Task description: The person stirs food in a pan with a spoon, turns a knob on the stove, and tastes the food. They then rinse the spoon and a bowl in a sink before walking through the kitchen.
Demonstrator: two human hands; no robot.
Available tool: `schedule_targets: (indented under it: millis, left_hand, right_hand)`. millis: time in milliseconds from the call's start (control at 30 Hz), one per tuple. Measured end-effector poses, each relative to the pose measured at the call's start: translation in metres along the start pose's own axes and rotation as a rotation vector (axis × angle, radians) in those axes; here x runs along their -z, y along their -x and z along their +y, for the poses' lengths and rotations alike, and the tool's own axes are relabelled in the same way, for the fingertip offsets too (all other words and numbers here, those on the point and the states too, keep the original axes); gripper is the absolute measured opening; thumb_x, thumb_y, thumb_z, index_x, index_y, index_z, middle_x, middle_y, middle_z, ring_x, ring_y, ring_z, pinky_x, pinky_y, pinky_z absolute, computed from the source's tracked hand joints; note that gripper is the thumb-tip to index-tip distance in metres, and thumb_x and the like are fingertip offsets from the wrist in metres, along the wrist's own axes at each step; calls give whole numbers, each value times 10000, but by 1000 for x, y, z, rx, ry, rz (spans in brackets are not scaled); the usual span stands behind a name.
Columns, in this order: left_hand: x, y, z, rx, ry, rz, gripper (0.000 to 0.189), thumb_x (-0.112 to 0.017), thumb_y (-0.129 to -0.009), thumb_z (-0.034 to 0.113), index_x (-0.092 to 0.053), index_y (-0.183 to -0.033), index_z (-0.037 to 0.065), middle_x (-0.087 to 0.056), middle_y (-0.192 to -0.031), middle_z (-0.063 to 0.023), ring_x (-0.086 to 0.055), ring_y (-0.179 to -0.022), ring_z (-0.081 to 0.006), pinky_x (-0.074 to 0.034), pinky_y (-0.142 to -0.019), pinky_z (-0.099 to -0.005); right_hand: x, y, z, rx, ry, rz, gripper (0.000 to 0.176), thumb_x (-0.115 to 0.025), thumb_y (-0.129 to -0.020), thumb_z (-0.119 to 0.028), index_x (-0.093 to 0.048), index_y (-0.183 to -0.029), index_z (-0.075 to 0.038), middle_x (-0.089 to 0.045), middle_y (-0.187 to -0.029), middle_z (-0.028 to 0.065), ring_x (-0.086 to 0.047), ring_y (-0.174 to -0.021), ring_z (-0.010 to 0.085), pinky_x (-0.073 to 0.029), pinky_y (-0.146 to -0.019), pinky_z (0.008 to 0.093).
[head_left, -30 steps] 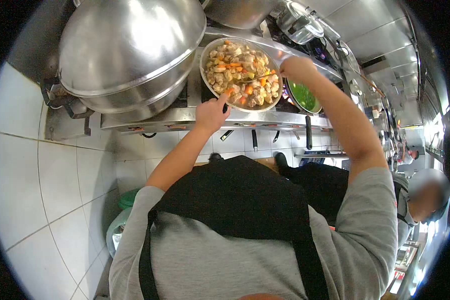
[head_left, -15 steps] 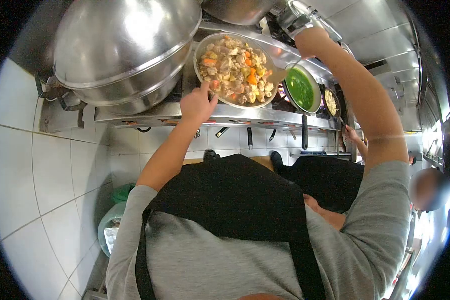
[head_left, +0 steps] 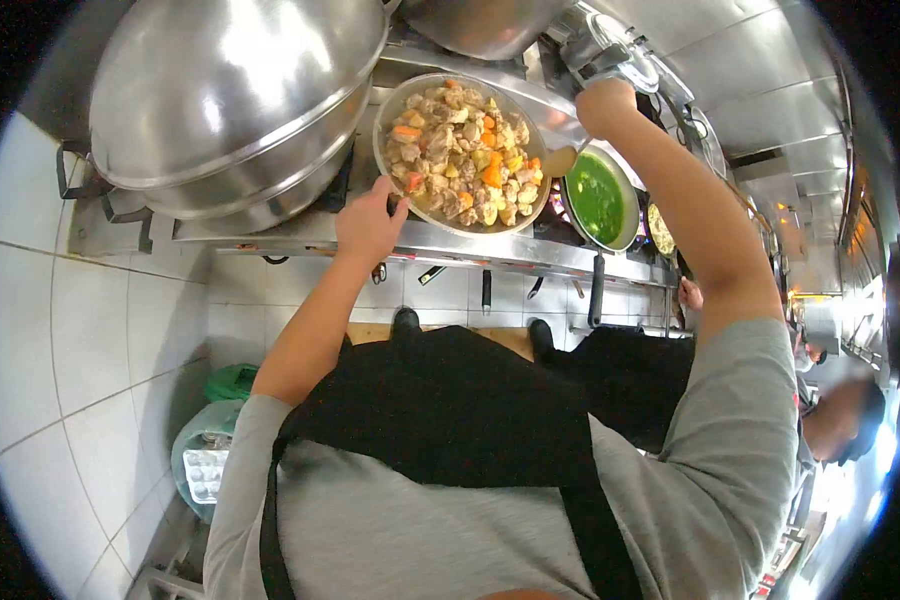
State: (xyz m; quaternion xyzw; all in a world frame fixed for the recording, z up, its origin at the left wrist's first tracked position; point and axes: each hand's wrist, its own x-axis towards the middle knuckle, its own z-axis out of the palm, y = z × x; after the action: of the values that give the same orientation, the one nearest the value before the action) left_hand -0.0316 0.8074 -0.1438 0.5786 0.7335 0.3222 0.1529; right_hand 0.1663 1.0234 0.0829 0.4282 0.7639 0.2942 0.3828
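While pan [head_left: 522,105] holds stew [head_left: 470,155], skillet [head_left: 632,203] holds green liquid [head_left: 595,198].

- Shirt [head_left: 400,540]: grey, soft, faintly flecked, filling the bottom of the frame.
- Left sleeve [head_left: 245,455]: the same grey, short and loose, at lower left.
- Right sleeve [head_left: 725,420]: grey too, creased, its hem crossing the arm at right.
- Apron [head_left: 450,415]: plain black, broad at centre, with a nearly straight bib edge.
- Straps [head_left: 605,540]: two flat black bands running to the bottom edge.
- Forearms [head_left: 310,330]: bare.
- Shoes [head_left: 406,322]: dark, rounded, at mid-frame.
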Motion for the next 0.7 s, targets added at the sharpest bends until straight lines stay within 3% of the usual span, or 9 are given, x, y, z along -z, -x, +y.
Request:
schedule_targets:
  millis: [133,267,467,600,700]
  left_hand:
    - [5,2,14,190,48,55,345,-564,-868,358,-437,-985,60,-633,-756,-185,-623,-697,-377,-481,-622,-457]
    - [0,2,21,262,78,148,337,-592,-860,316,-423,-997,59,-614,-850,-199,-610,-794,-379,-471,-666,-463]
    - [-4,0,10,198,99,142,309,-608,-847,290,-418,-971,80,-603,-823,-176,-591,-778,-377,-449,-653,-466]
    - [-2,0,17,186,72,154,311,-605,-848,299,-406,-945,80,-603,-796,-159,-591,-747,-374,-447,-632,-467]
    - [-5,2,18,202,34,159,314,-596,-853,316,-401,-938,85,-603,-778,-152,-593,-728,-371,-446,-618,-465]
  right_hand:
    - [-19,-26,9,-17,-38,101,240,-597,-772,-187,-724,-965,-125,-696,-989,66,-670,-898,263,-540,-679,441]
    - [-43,-40,12,68,-108,123,187,-615,-774,-161,-716,-912,-86,-682,-977,142,-666,-924,276,-545,-720,393]
    - [-138,-97,19,152,-371,192,263,-680,-714,-373,-704,-924,-216,-683,-903,95,-654,-850,285,-515,-753,413]
    - [-183,-112,-9,206,-567,239,395,-703,-680,-498,-686,-958,-217,-680,-906,75,-648,-866,257,-499,-750,404]
    - [-198,-114,-39,202,-724,149,406,-709,-686,-505,-690,-957,-203,-679,-909,75,-649,-859,257,-498,-755,405]
